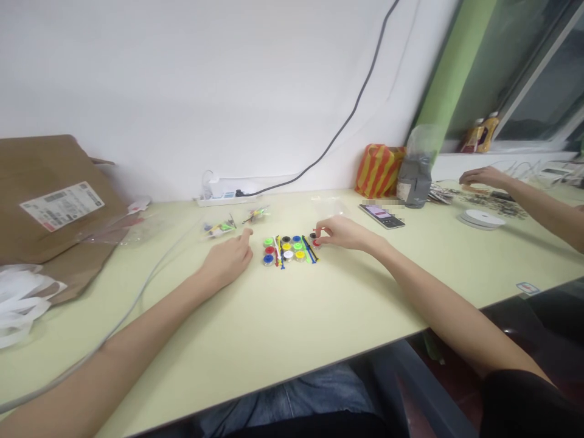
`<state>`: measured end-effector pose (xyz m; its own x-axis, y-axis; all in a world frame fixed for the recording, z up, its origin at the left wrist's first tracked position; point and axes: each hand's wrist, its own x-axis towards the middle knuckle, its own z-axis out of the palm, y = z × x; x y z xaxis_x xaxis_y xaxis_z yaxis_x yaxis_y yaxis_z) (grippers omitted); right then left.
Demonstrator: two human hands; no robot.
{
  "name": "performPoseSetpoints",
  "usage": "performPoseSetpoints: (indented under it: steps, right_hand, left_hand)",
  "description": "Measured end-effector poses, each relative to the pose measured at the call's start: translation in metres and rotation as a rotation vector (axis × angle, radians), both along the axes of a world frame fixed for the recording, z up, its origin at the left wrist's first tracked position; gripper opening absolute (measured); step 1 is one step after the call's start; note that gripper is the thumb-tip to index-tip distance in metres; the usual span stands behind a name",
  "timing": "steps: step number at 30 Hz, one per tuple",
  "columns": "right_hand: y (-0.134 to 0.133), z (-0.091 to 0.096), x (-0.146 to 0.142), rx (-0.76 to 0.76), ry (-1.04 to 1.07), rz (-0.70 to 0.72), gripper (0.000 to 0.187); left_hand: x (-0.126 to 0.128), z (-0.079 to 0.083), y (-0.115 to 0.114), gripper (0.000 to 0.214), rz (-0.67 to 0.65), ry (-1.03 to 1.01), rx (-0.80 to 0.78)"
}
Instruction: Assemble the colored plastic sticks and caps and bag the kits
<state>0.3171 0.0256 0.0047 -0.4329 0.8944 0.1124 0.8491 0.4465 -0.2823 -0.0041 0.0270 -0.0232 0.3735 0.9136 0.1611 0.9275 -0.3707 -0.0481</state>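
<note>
Small round clear pieces with coloured centres, such as a blue one, a white one and a yellow one, stand in rows on the table. Thin coloured plastic sticks lie between the rows. My right hand is at the right end of this group, its thumb and fingertips pinched on a small red piece beside a black one. Part of that piece is hidden by the fingers. On the table left of the group rests my left hand, holding nothing, its index finger stretched out.
Clear bags of coloured parts lie behind my left hand. A phone, a striped bag and a grey pouch are at right. Another person's hand is beyond white discs. A brown paper bag stands left, near a cable.
</note>
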Motion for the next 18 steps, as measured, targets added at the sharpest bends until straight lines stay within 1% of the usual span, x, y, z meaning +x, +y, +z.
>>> performPoseSetpoints:
  steps: [2,5,7,10,15,18]
  right_hand:
    - [0.002,0.000,0.003,0.000,0.016,-0.016,0.035]
    - [0.006,-0.002,0.009,-0.040,0.022,-0.017,0.041]
    - [0.009,-0.004,0.012,-0.058,-0.008,-0.033,0.040]
    - [0.011,-0.007,0.012,-0.047,-0.061,-0.055,0.038]
    - [0.010,-0.008,0.009,-0.051,-0.062,-0.019,0.033]
    - [0.008,-0.006,0.007,-0.065,-0.059,0.002,0.034]
  left_hand:
    - [0.000,0.000,0.000,0.047,-0.003,0.003,0.003]
    - [0.000,0.000,0.000,0.047,-0.003,0.004,-0.001]
    - [0.001,0.001,-0.001,0.047,0.000,0.003,-0.006]
    - [0.001,0.001,-0.002,0.047,0.001,0.003,-0.009]
    - [0.001,0.001,-0.001,0.047,0.003,0.007,-0.006]
    - [0.001,0.001,0.000,0.046,0.002,0.009,-0.004]
